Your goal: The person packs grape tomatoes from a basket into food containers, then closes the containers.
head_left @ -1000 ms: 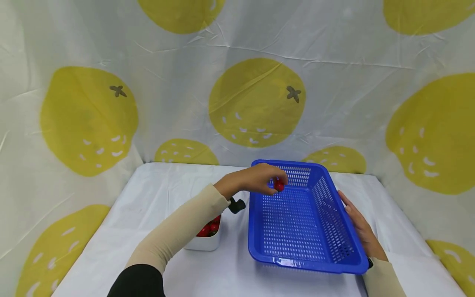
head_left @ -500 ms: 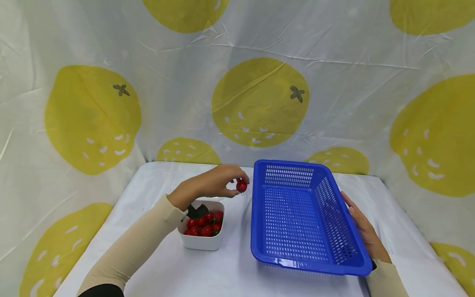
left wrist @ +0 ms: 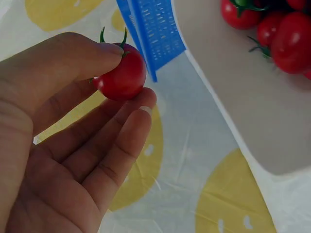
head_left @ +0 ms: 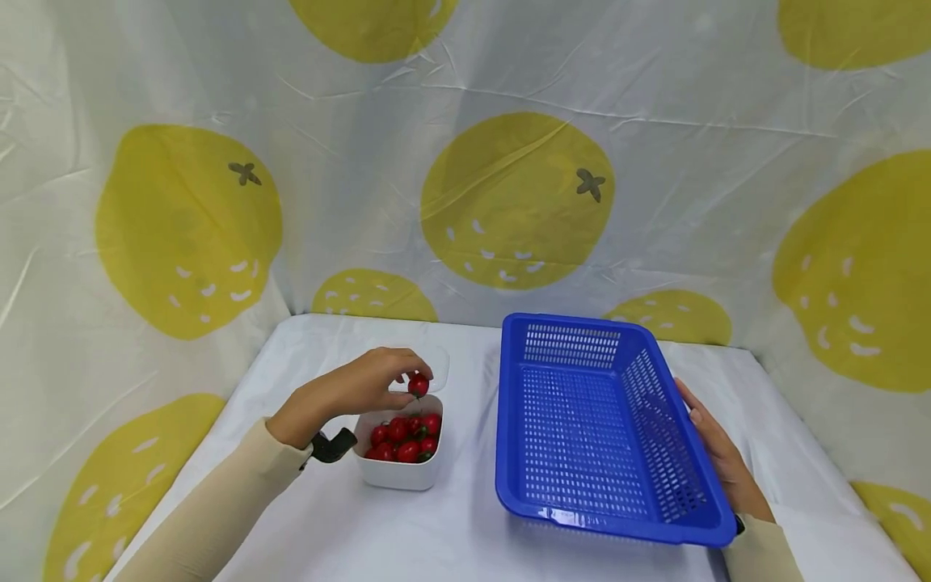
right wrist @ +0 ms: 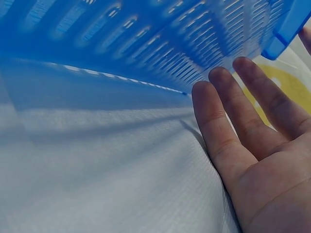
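Note:
My left hand (head_left: 364,381) pinches a cherry tomato (left wrist: 122,75) with a green stem between thumb and fingers. In the head view, that tomato is just above the far side of a white square container (head_left: 396,477), where several more cherry tomatoes (head_left: 403,440) lie. A blue perforated basket (head_left: 582,529) stands to the right, its mesh floor visible. At the basket's right side is my right hand (head_left: 720,461). Its fingers look fairly straight in the right wrist view, close against the outer wall; whether they all touch is hard to tell.
A clear lid-like piece (head_left: 439,368) lies behind the white container. White cloth (head_left: 465,517) covers the table. Behind it hangs a pale curtain (head_left: 349,178) with yellow fruit prints.
My left hand has carried the tomato leftward, from over the blue basket to over the white container. The container's contents have come into view. My right hand stays by the basket.

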Demonstrator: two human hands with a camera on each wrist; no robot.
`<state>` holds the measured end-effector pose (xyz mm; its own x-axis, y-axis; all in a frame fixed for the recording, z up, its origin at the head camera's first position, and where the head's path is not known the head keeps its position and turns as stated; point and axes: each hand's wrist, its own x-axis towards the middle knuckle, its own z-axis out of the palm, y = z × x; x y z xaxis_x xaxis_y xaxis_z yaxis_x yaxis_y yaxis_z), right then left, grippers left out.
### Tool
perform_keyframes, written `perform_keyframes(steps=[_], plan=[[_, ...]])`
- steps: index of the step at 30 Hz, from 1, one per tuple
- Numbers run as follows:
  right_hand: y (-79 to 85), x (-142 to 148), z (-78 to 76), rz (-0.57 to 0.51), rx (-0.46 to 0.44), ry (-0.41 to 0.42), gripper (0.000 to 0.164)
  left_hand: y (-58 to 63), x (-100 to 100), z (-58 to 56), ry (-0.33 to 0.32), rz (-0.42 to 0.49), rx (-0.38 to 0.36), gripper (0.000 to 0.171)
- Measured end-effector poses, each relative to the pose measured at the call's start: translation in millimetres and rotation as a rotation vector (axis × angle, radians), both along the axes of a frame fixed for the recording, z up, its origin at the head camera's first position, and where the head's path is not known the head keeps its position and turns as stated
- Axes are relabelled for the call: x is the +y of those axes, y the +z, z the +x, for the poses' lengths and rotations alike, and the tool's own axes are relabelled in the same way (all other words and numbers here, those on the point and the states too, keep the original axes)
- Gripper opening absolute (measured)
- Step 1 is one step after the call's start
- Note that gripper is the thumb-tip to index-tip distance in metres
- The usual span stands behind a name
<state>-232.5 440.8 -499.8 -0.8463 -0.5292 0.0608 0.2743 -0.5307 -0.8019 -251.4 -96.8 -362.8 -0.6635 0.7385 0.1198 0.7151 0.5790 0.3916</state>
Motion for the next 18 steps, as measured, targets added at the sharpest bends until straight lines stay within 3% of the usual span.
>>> perform_keyframes(steps=[7, 13, 18], plan=[[0.6, -1, -0.4, 0.057, 0.024, -0.052, 0.051, -6.5, -16, 9.4, 0.043, -0.038, 0.012, 0.027], [-0.2, 0, -0.5, 0.051, 0.022, -0.043, 0.052, -11.9, -23, 12.8, 0.085, -0.097, 0.005, 0.029], [-0.3, 1, 0.3, 0.098, 0.023, -0.067, 0.051, -15.9, -25, 14.8, 0.086, -0.120, 0.004, 0.031]])
